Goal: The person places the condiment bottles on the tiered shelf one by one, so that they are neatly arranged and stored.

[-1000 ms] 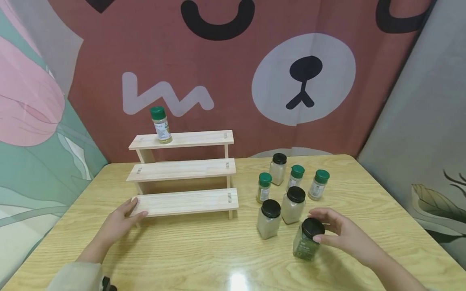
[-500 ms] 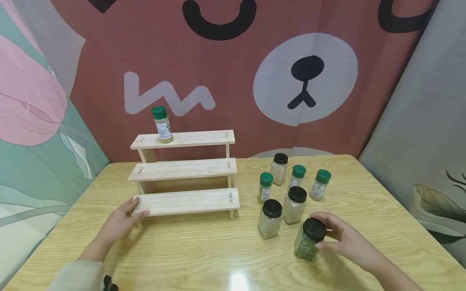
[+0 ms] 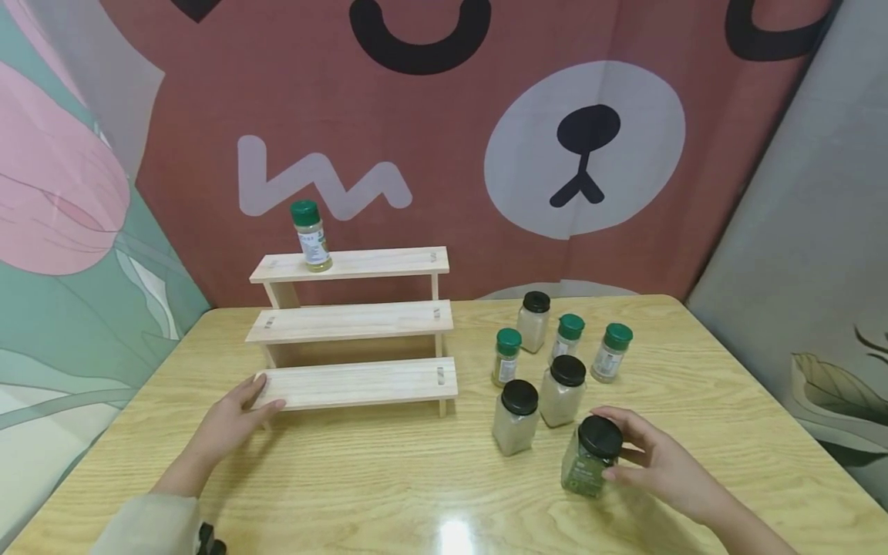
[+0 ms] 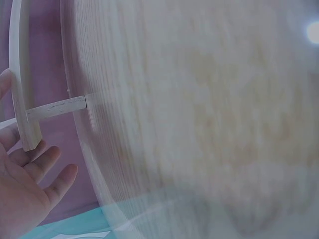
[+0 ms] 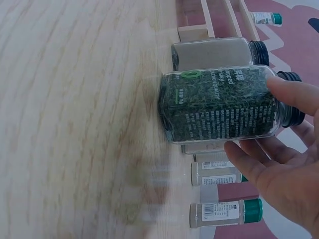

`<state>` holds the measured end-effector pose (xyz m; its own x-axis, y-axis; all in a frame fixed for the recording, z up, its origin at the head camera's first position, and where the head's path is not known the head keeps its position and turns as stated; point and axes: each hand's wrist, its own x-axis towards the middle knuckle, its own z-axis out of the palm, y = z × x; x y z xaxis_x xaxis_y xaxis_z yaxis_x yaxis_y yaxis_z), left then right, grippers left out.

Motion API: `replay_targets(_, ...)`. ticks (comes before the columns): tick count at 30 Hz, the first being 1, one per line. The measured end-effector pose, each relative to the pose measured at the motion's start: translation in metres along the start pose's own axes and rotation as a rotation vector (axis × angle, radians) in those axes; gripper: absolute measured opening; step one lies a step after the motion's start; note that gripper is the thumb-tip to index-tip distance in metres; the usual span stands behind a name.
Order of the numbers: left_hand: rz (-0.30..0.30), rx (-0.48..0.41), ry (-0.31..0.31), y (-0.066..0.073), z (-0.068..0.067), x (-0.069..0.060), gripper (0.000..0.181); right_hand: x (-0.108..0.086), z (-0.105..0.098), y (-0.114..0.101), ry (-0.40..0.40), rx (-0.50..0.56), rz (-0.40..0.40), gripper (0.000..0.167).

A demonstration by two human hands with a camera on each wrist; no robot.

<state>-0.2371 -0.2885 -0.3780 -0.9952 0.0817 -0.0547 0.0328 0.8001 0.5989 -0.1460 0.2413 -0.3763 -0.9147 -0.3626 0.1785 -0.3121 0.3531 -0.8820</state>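
My right hand (image 3: 662, 466) holds a square glass jar of chopped parsley (image 5: 219, 104) with a black lid, thumb on one side and fingers on the other. The jar is upright; whether its base touches the table cannot be told. My left hand (image 3: 229, 420) grips the left end of the lowest board of a three-step wooden shelf rack (image 3: 361, 385), thumb at the front edge. In the left wrist view its fingers (image 4: 60, 184) reach around the board's end. A green-capped spice bottle (image 3: 314, 243) stands on the top step, toward the left.
Right of the rack stand black-lidded jars of pale contents, one nearest the front (image 3: 516, 424), one behind it (image 3: 562, 397) and one at the back (image 3: 533, 327). Green-capped bottles (image 3: 506, 362) stand among them, one farthest right (image 3: 609, 358). A printed curtain (image 3: 444, 154) hangs behind the table (image 3: 347, 478).
The right hand's fingers have shifted slightly lower around the parsley jar. The whole view has drifted a little; the rack, left hand and other jars keep their places.
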Motion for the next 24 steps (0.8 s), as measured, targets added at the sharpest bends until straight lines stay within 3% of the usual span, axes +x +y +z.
replay_targets(4, 0.011, -0.003, 0.008, -0.0002, 0.0000, 0.0002, 0.085, -0.0007, 0.0023, -0.0003, 0.013, -0.010, -0.021, 0.061)
replay_targets(11, 0.015, 0.003, 0.003, -0.0004, -0.0002, 0.0000, 0.085, -0.0004, 0.0061, -0.0034, 0.095, -0.077, 0.022, 0.059)
replay_targets(18, 0.005, 0.017, 0.002, 0.0009, -0.0002, 0.0005, 0.086, -0.0010, 0.0100, -0.0005, 0.165, -0.119, -0.056, 0.059)
replay_targets(24, 0.011, 0.021, 0.020, 0.0014, 0.0012, 0.0002, 0.085, -0.0024, 0.0077, -0.0045, 0.213, -0.159, -0.025, 0.060)
